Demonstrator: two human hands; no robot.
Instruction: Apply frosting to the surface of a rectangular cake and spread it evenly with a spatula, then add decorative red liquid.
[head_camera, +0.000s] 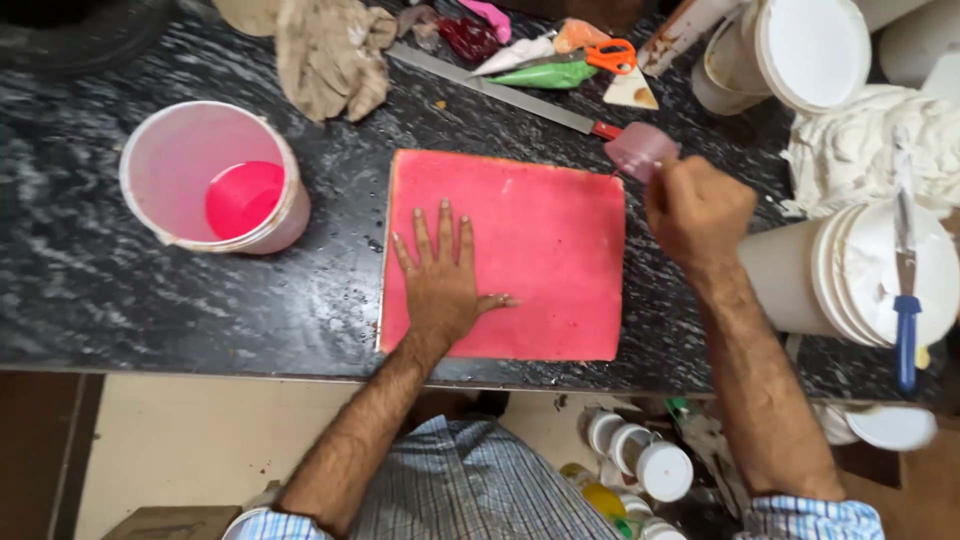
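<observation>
A flat pink square slab (545, 235), like a cake sheet, lies on the dark marble counter (90, 270). My left hand (440, 275) rests flat on its near left part, fingers spread. My right hand (695, 210) hovers at the slab's far right corner, closed around a small translucent pink cup (640, 150) that is tilted. A white bucket (210, 175) holding bright pink liquid stands to the left of the slab.
A long knife (500, 90) lies behind the slab. A rag (330, 55), scissors (610, 55) and piping bags (545, 72) sit at the back. White tubs (800, 50) and a lidded bucket (860, 270) with a blue-handled spatula (905, 280) crowd the right side.
</observation>
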